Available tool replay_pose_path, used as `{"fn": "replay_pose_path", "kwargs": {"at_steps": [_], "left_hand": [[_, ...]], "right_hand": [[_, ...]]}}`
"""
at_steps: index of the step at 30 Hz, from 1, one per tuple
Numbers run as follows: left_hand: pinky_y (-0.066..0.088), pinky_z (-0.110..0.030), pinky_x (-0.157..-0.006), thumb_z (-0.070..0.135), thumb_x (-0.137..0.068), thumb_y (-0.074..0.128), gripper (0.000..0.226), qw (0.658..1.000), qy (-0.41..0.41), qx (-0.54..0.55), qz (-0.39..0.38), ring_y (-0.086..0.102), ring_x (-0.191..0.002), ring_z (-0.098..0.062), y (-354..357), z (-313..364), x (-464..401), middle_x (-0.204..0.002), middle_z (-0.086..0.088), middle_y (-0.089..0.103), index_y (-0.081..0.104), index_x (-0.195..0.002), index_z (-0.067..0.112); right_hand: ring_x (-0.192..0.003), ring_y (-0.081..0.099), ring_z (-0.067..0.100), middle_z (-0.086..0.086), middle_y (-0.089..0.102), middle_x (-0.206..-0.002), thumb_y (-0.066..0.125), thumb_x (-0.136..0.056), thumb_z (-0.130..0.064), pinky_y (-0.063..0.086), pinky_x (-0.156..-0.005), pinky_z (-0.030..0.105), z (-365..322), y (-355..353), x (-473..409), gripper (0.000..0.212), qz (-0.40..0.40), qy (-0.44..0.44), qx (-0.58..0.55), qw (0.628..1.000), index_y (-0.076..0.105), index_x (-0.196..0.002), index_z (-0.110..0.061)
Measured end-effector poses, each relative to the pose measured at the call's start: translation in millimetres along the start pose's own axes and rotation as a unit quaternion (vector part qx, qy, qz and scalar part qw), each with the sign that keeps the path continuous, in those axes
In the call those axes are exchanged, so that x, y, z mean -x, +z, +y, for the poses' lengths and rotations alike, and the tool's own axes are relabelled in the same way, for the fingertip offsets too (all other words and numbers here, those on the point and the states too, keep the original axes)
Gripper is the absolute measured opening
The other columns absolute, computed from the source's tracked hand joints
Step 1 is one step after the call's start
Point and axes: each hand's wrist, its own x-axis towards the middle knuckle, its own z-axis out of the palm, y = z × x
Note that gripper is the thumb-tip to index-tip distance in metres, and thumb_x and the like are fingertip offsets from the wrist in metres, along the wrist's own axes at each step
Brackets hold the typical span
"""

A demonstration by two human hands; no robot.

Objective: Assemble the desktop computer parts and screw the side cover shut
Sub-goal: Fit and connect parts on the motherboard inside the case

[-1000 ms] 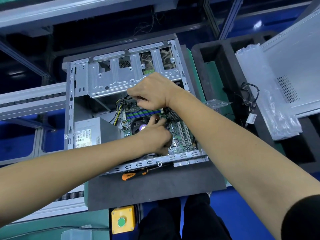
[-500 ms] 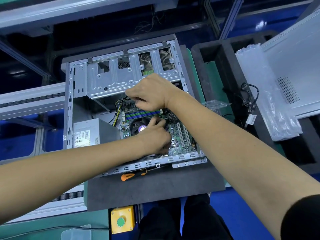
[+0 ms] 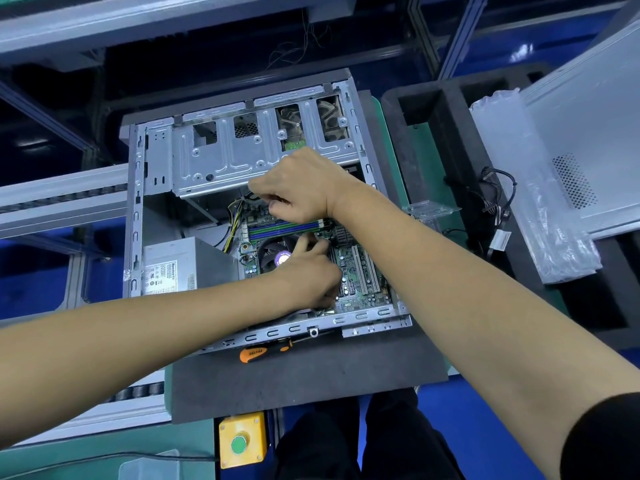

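Little has shifted since the earlier frames: both hands stay inside the open computer case, and the left thumb has stretched a touch farther toward the memory slots.

The case lies on its side on a dark foam mat, open face up. The right hand hovers over the far end of the motherboard, fingers curled down at the blue and green memory slots; whether they pinch anything cannot be told. The left hand rests over the cooling fan, fingers curled, thumb extended toward the slots; what it holds, if anything, is hidden.

An orange-handled screwdriver lies on the mat, touching the case's near edge. To the right, the side cover leans over a black foam tray, beside a clear plastic bag.
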Motion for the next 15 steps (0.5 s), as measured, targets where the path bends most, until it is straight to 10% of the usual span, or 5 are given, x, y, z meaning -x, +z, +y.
{"fn": "replay_pose_path", "kwargs": {"at_steps": [15], "left_hand": [[0.019, -0.049, -0.104, 0.04, -0.09, 0.067, 0.025, 1.0, -0.005, -0.012, -0.003, 0.032, -0.124, -0.027, -4.6, 1.1, 3.3, -0.072, 0.004, 0.052, 0.072, -0.098, 0.018]], "right_hand": [[-0.059, 0.046, 0.023, -0.002, 0.049, -0.063, 0.037, -0.083, -0.033, 0.022, -0.055, 0.029, -1.5, -2.8, 0.4, 0.023, -0.003, 0.008, -0.015, 1.0, 0.055, -0.084, -0.017]]}}
